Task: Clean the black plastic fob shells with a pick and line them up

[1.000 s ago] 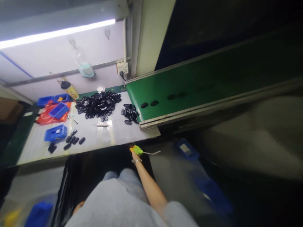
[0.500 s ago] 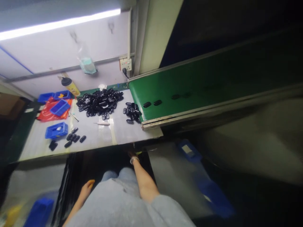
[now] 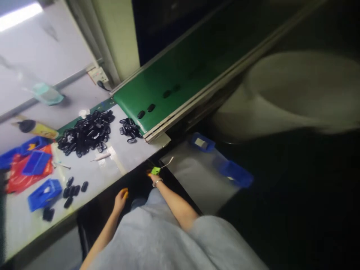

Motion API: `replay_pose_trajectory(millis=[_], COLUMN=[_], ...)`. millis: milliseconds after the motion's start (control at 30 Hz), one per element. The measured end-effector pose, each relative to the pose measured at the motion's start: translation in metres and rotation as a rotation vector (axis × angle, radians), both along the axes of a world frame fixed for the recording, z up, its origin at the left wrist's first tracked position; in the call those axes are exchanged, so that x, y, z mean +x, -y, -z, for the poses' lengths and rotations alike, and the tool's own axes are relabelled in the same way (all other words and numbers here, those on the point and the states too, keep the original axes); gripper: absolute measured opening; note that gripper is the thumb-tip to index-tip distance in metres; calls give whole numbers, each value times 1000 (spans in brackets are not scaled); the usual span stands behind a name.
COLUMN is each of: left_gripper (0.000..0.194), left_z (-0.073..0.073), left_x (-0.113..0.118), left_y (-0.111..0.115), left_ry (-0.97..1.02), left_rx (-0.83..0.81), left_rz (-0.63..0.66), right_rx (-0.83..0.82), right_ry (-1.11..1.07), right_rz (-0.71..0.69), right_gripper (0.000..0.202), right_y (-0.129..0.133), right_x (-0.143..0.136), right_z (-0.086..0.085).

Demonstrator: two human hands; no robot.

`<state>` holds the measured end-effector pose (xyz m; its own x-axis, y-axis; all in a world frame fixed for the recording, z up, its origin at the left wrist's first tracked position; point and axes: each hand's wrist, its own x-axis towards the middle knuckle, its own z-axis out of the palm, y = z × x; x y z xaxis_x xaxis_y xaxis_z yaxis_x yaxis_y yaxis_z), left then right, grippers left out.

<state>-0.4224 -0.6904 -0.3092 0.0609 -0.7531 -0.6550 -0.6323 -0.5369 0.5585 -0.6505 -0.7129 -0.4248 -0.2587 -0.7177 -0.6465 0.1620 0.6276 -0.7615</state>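
Note:
My right hand (image 3: 153, 177), a bracelet at its wrist, is just below the table's front edge. Its fingers are closed on a small bright green object (image 3: 155, 171) with a thin pale cord or strap (image 3: 168, 162) sticking out to the right; its exact kind is unclear. My left hand (image 3: 120, 199) hangs in front of my body, fingers curled, with orange-yellow covers on the fingertips. Whether anything is inside it is hidden. Ahead on the white-topped table (image 3: 135, 155) lies a large pile of glossy black oval pieces (image 3: 88, 131).
A green conveyor belt (image 3: 157, 90) carries a few black pieces. Blue trays (image 3: 45, 193) and a red bag (image 3: 17, 176) lie at the left, near a yellow bottle (image 3: 42, 129). A pen-like tool (image 3: 102, 156) lies mid-table. Blue bins (image 3: 236, 174) and a large pale tub (image 3: 270, 97) are at right.
My view has swung right, so the table shifts left and tilts. My left hand has come forward. The green object in my right hand now shows clearly, raised with its cord out.

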Motion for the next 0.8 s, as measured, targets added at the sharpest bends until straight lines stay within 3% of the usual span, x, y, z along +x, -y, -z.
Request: replay_pose_trajectory(millis=[133, 200, 267, 400, 567, 667, 800], left_gripper=[31, 32, 34, 32, 39, 49, 37], left_z=[29, 38, 43, 44, 39, 38, 38], left_x=[-82, -117, -139, -143, -129, -135, -144], left_y=[76, 99, 108, 88, 55, 63, 86], left_ry=[-220, -318, -398, -450, -459, -487, -525], left_rx=[19, 26, 29, 26, -24, -73, -63], left_rz=[-10, -21, -34, -61, -129, -198, -210], right_rx=[-51, -83, -93, -104, -184, -243, -286], right_ry=[71, 88, 104, 128, 122, 124, 119], right_rz=[-49, -86, -127, -175, -152, -125, -99], right_gripper=[28, 24, 20, 19, 14, 12, 22], right_y=[-13, -26, -40, -53, -35, -24, -21], right_x=[-10, -16, -22, -30, -31, -32, -36], right_z=[-7, -11, -15, -24, -38, -46, -53])
